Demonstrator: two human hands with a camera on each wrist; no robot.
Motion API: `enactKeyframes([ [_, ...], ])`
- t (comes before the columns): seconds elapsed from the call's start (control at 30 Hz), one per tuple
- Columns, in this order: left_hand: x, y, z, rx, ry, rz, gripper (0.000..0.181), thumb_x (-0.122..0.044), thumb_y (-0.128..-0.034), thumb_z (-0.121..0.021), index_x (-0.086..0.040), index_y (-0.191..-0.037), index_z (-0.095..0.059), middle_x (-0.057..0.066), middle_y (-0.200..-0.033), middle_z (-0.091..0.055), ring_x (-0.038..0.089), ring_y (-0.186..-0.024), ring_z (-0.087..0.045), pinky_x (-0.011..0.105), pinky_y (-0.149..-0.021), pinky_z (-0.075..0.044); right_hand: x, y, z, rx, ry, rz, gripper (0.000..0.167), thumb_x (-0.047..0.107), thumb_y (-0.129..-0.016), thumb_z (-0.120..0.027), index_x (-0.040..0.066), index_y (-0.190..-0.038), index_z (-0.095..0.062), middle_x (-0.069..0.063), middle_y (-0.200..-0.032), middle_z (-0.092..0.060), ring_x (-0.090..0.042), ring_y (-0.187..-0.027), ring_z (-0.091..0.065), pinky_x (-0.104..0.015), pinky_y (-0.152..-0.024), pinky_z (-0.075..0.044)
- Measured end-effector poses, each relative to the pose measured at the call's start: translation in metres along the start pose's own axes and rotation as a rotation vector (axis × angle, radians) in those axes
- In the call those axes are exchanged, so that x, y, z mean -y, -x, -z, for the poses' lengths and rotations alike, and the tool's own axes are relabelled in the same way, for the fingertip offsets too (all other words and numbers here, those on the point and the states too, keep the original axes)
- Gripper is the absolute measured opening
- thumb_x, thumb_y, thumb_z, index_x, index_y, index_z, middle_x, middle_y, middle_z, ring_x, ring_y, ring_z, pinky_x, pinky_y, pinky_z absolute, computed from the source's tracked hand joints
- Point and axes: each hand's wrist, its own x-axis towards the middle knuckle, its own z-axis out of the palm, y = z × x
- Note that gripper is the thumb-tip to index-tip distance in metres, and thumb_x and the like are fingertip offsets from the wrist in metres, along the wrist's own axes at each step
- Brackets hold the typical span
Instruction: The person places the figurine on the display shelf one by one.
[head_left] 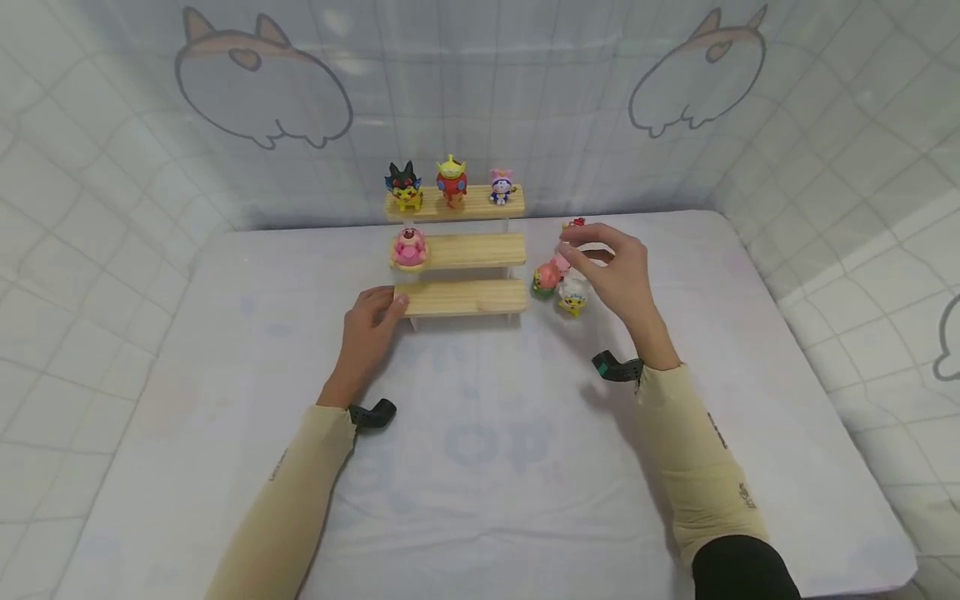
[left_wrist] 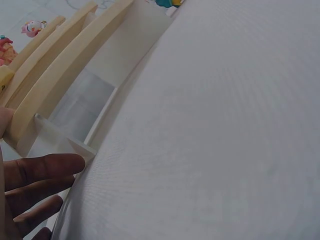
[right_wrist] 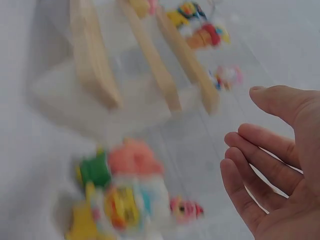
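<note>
1. The white tabletop (head_left: 487,500) is showing faint blue lettering and soft creases.
2. Pale, grid-lined sheets are hanging at left (head_left: 82,217) and right (head_left: 855,167); a grey curtain (head_left: 487,83) with animal outlines is closing the far side.
3. The wooden stand (head_left: 476,250) is sitting far on the tabletop, carrying three figures (head_left: 452,182) on top and a pink bear (head_left: 410,247) midway.
4. The left grip (head_left: 367,329) is touching the stand's near left end, fingers spread.
5. The right grip (head_left: 618,271) is hovering, spread, by the clustered toys (head_left: 547,277) right of the stand.
</note>
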Motion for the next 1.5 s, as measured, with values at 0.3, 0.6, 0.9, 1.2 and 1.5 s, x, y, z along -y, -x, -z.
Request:
enactKeyframes([
  [0.3, 0.000, 0.000, 0.003, 0.007, -0.015, 0.020, 0.048, -0.038, -0.1082, -0.059, 0.006, -0.123, -0.074, 0.021, -0.140, -0.066, 0.034, -0.142, -0.051, 0.055, -0.123, -0.035, -0.045, 0.005, 0.023, 0.023, 0.086, -0.122, 0.028, 0.016, -0.099, -0.075, 0.000, -0.123, -0.074, -0.016, -0.123, -0.074, -0.023, -0.113, -0.067, -0.031, -0.098, -0.058],
  [0.6, 0.000, -0.001, 0.000, 0.010, -0.016, 0.010, 0.048, -0.039, -0.1083, -0.059, 0.005, -0.122, -0.074, 0.021, -0.138, -0.067, 0.034, -0.141, -0.052, 0.055, -0.122, -0.036, -0.069, 0.016, 0.032, 0.129, 0.134, -0.172, 0.031, 0.033, -0.099, -0.076, 0.012, -0.122, -0.076, -0.005, -0.120, -0.076, -0.014, -0.113, -0.067, -0.040, -0.101, -0.058],
  [0.9, 0.005, -0.001, 0.000, 0.013, -0.028, 0.031, 0.052, -0.043, -0.1079, -0.058, 0.004, -0.122, -0.074, 0.019, -0.141, -0.066, 0.033, -0.141, -0.052, 0.055, -0.123, -0.035, -0.075, 0.021, 0.034, 0.301, 0.067, -0.224, 0.032, 0.018, -0.095, -0.080, 0.006, -0.124, -0.074, -0.010, -0.127, -0.073, -0.029, -0.119, -0.066, -0.050, -0.106, -0.055],
  [1.2, 0.002, -0.002, -0.001, 0.006, -0.010, 0.006, 0.047, -0.038, -0.1080, -0.060, 0.005, -0.121, -0.075, 0.020, -0.138, -0.067, 0.033, -0.140, -0.053, 0.054, -0.122, -0.037, -0.048, 0.026, 0.032, 0.302, 0.077, -0.209, 0.035, 0.005, -0.090, -0.082, -0.003, -0.123, -0.073, -0.019, -0.125, -0.072, -0.036, -0.116, -0.065, -0.058, -0.103, -0.055],
  [1.5, 0.000, 0.001, 0.001, 0.002, -0.011, -0.012, 0.044, -0.036, -0.1081, -0.061, 0.003, -0.123, -0.075, 0.020, -0.137, -0.068, 0.033, -0.138, -0.055, 0.053, -0.121, -0.038, -0.066, 0.025, 0.028, 0.288, 0.048, -0.262, 0.038, 0.001, -0.087, -0.084, -0.001, -0.124, -0.072, -0.016, -0.128, -0.070, -0.033, -0.118, -0.064, -0.053, -0.106, -0.055],
])
